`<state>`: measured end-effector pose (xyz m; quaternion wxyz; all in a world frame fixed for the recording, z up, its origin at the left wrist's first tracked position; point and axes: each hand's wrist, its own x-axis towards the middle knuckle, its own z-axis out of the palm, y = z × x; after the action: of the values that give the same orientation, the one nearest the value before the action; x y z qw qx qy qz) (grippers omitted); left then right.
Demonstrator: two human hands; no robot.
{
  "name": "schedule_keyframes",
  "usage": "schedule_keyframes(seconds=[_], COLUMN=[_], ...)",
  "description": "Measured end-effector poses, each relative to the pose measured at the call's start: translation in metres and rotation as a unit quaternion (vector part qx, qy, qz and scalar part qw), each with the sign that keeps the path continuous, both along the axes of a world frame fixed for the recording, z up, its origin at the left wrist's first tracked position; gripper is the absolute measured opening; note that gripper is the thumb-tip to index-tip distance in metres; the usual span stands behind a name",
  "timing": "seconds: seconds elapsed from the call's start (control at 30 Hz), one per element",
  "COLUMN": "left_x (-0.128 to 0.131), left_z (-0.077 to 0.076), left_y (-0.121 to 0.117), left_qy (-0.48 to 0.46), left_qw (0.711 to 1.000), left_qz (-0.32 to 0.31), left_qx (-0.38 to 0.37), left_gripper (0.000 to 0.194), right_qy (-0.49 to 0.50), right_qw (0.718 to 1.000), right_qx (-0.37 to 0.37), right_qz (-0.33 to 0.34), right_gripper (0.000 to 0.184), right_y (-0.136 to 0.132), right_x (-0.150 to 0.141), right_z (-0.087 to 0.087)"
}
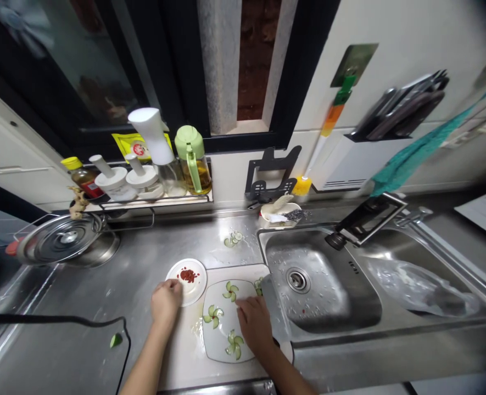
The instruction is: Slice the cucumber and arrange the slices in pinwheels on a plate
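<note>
Lying in pinwheels on a squared pale plate: thin green-edged slices, probably light, soft, slippery; best pinched by outer edges. Left hand: fingers curled narrow at a round white saucer of small red pieces; anything held, cannot tell. Right hand: fingers close together beside the upper pinwheel; likewise unclear. Steel sink right, edge near; roomier steel counter left.

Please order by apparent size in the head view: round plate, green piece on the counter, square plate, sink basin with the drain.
Largest to smallest:
Sink basin
Square plate
Round plate
Green piece
</note>
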<state>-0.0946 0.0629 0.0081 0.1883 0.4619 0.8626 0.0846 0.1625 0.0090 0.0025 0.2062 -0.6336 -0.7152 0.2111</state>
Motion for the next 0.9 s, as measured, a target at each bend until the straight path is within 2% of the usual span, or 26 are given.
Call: schedule_keyframes(seconds=[0.1,0.3,0.47,0.63,0.73,0.9], left_x=[-0.005,-0.006,-0.009,-0.01,-0.002,0.034], left_z=[-0.002,-0.01,-0.012,-0.007,-0.002,0.004], left_y=[0.009,0.02,0.02,0.013,0.004,-0.014], left_qy=[0.012,0.014,0.013,0.004,-0.022,-0.133], left_qw=[0.999,0.999,0.999,1.0,0.999,0.969], left_qz=[0.011,0.009,0.013,0.01,-0.02,-0.146], left_qx=[-0.03,-0.037,-0.034,-0.016,0.037,0.146], left_gripper=[0.036,0.036,0.035,0.034,0.032,0.027], right_qy=[0.002,0.004,0.005,0.016,0.014,0.011], right_qw=[1.0,1.0,1.0,1.0,0.999,0.997], right_qx=[0.013,0.017,-0.002,-0.008,-0.024,-0.043], right_qz=[0.005,-0.001,-0.008,-0.015,-0.028,-0.06], right_gripper=[0.024,0.022,0.022,0.025,0.026,0.029], right_y=[-0.003,-0.006,-0.01,-0.016,-0.022,-0.035], right_x=[0.0,0.001,0.008,0.025,0.041,0.063], right_z=[-0.001,0.002,0.007,0.009,0.009,0.009])
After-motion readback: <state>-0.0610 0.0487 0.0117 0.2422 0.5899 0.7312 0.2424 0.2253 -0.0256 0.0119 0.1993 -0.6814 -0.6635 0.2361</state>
